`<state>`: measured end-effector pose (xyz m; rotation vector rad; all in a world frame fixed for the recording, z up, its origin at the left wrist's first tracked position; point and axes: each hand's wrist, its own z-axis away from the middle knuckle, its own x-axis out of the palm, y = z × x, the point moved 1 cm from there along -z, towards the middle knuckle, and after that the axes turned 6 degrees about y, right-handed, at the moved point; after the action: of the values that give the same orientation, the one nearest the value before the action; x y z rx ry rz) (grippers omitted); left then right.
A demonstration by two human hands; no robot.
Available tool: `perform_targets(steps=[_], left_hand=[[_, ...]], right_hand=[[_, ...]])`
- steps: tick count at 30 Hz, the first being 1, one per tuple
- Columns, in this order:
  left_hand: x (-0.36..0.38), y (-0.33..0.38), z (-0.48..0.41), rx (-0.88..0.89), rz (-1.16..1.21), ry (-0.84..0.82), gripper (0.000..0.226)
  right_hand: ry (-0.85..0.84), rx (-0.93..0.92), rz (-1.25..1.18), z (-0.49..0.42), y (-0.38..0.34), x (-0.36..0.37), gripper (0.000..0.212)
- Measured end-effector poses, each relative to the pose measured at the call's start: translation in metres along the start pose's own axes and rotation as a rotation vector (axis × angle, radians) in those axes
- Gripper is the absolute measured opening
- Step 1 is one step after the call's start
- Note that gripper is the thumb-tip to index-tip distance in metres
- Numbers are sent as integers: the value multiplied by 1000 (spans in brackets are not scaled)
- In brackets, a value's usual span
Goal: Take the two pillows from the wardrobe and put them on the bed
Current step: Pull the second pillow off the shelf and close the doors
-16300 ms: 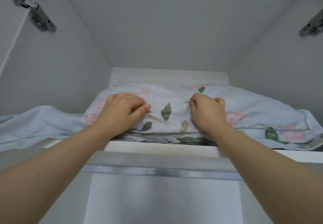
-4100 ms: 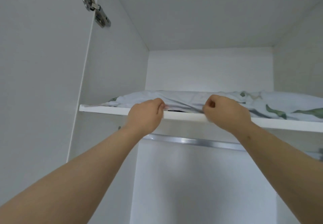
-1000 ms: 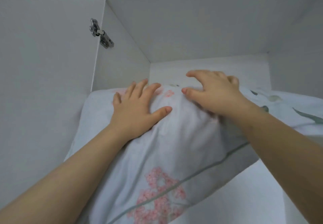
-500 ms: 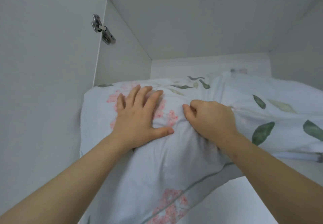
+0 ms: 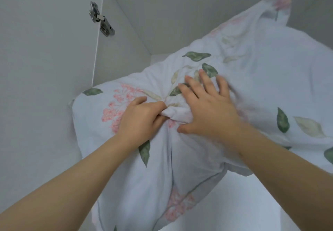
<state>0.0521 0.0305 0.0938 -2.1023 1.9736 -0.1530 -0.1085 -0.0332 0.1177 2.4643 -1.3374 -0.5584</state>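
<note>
1. Forearms reach up from the six o'clock edge, bare, converging toward the middle of the view.
2. The soft white pillow with pink flowers and green leaves printed on its cotton case (image 5: pixel 180 158) now hangs out over the front of the wardrobe; its lower end droops toward six o'clock, while its upper corner rises toward one o'clock.
3. The left hand (image 5: pixel 140 121) is clenched on a bunched fold of the case at the centre; half a second ago it lay flat with spread fingers.
4. The right hand (image 5: pixel 207 112), just beside it at three o'clock, presses open-palmed on the fabric with fingers splayed and blurred by motion; earlier it was the fisted one. Whether its thumb pinches cloth underneath, I cannot tell.
5. So the two hands have swapped roles, and the pillow has tipped further out and tilted, covering the shelf edge that showed four seconds ago.
6. Judged from this, the pillow is mostly free of the shelf and the pull is nearly finished; carrying it to the bed comes next. The bed is not in view, and no other pillow can be made out.
7. Farther off, at eleven o'clock, the silver metal door hinge (image 5: pixel 101 21) sits on the white wardrobe side panel (image 5: pixel 122 50), higher in view than before.
</note>
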Motion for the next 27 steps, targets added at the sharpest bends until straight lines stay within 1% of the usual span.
perform_targets(steps=[1, 2, 4, 5, 6, 8, 10, 12, 15, 17, 20, 22, 24, 27], left_hand=[[-3, -1, 4, -6, 15, 23, 26], [-6, -1, 8, -12, 27, 46, 26], [-9, 0, 16, -20, 69, 79, 26], [-11, 1, 19, -31, 94, 80, 27], [-12, 2, 22, -49, 109, 74, 29], [-14, 2, 26, -88, 119, 65, 34], [-15, 6, 37, -71, 119, 61, 35], [-16, 12, 52, -46, 115, 49, 35], [-9, 27, 82, -45, 97, -49, 37], [-4, 41, 101, -30, 66, -112, 36], [-1, 63, 123, -14, 52, -86, 30], [2, 83, 139, -14, 73, -96, 30], [9, 104, 157, -17, 87, -184, 31], [15, 135, 195, -17, 118, -396, 33]], right_hand=[[-57, 2, -16, -3, 1, 4, 96], [-79, -22, -35, -3, 0, 7, 88], [25, -82, -28, 3, -9, 11, 55], [91, -68, -46, 6, -13, 12, 46], [146, -40, -83, 9, -16, 14, 44], [188, -10, -138, 17, -22, 17, 41], [189, 39, -180, 30, -29, 13, 36], [188, 60, -201, 51, -40, 11, 39], [206, 101, -241, 94, -62, 19, 39], [205, 181, -269, 123, -74, 23, 38], [131, 297, -351, 162, -83, 22, 37], [-27, 412, -448, 188, -83, 16, 40], [-242, 544, -559, 215, -83, 11, 37], [-412, 655, -604, 266, -88, 2, 40]])
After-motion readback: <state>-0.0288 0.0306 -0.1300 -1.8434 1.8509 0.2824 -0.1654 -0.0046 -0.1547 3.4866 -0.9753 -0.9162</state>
